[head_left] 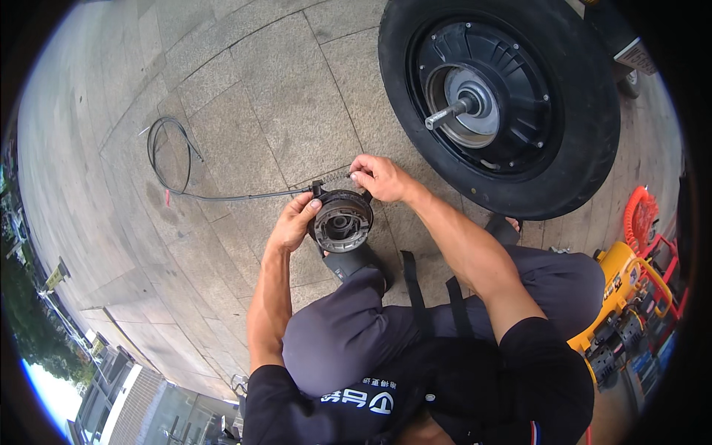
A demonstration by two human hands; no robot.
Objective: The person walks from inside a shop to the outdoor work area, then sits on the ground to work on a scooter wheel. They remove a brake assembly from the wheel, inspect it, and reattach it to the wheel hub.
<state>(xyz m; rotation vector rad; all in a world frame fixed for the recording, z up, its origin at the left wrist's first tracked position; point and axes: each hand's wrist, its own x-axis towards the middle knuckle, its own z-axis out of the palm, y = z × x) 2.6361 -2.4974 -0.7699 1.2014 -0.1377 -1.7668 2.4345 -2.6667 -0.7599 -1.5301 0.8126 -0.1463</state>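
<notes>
My left hand (295, 221) grips the rim of a round, dark drum brake plate (363, 199), with its thumb on the edge. Curved brake shoes (360, 231) and a hole at the centre show on the plate's face. Along its far side runs a thin coil spring (337, 177). The fingertips of my right hand (380, 179) are closed in a pinch at the spring's right end; the exact contact is partly hidden by the fingers. A black brake cable (248, 198) leads left from the plate's bracket (317, 188) and ends in a loose loop on the paving.
A large wheel with a black tyre (586, 167) and hub motor stands at the far right, its axle (447, 114) pointing toward me. Near right are a yellow machine (612, 278), an orange-red coiled hose (639, 216) and tools. My legs (334, 326) are bent below the brake plate.
</notes>
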